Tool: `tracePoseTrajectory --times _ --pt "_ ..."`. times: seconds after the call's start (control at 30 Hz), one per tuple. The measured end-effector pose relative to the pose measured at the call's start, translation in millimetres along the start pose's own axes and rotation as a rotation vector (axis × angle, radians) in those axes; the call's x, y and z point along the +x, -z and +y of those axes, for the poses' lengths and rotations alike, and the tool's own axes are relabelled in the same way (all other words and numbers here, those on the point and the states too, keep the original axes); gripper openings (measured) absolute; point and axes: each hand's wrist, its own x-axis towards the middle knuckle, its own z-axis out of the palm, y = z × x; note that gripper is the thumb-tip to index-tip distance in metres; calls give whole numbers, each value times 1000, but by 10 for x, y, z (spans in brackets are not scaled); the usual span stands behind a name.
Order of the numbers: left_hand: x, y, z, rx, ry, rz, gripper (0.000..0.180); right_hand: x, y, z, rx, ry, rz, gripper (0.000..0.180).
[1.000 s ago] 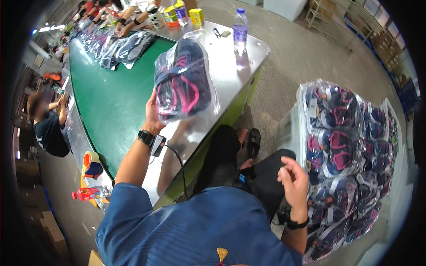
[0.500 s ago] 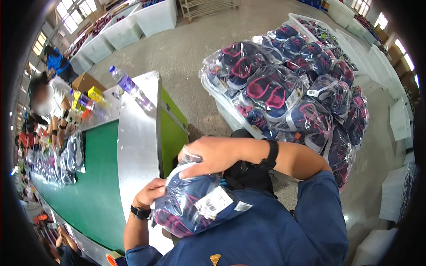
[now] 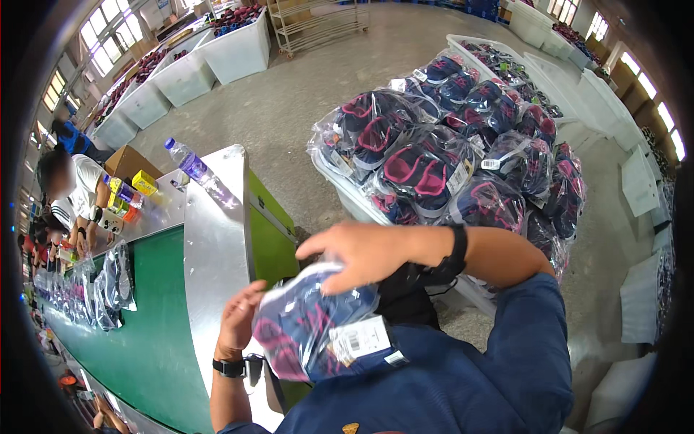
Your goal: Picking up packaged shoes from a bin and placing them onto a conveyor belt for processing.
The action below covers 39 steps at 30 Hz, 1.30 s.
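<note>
A clear plastic bag of navy and pink shoes [image 3: 318, 318] is tilted against the front of my body, with a white barcode label on its lower right. My right hand [image 3: 369, 253] arches over its top end, thumb pressed on the plastic and forefinger stretched out to the left; the other fingers are partly hidden and blurred. At the bag's left side is my left hand [image 3: 238, 318], fingers apart and pointing up, close to the plastic. Whether its palm touches the bag cannot be made out.
On my right a white bin [image 3: 347, 192] is heaped with similar bagged shoes [image 3: 426, 170]. To the left, a green conveyor belt [image 3: 155, 304] runs beside a metal ledge [image 3: 217, 253] bearing a purple-labelled bottle [image 3: 195, 166]. A person [image 3: 83, 188] works at the belt's far side.
My left fingers have come off the bag's edge and spread. The right hand's fingers have lifted and opened somewhat over its top. The view has shifted slightly.
</note>
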Motion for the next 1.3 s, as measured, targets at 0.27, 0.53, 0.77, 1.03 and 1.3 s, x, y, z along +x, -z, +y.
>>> tracePoseTrajectory --times 0.27,0.53,0.77,1.03,1.3 --pt "-262 1114 -263 193 -173 644 29 -717 1336 342 475 -56 804 37" --pt "-260 1211 -589 129 -305 676 24 -906 2390 1587 876 -48 1437 21" --pt "-275 1216 -617 64 -374 685 22 -827 2534 2634 893 -190 1724 28" --pt "-257 1208 -640 64 -383 677 23 -1090 2445 2337 505 -746 1645 43" --pt "-319 1173 -556 134 -388 740 23 -343 1483 715 765 -160 1144 39"
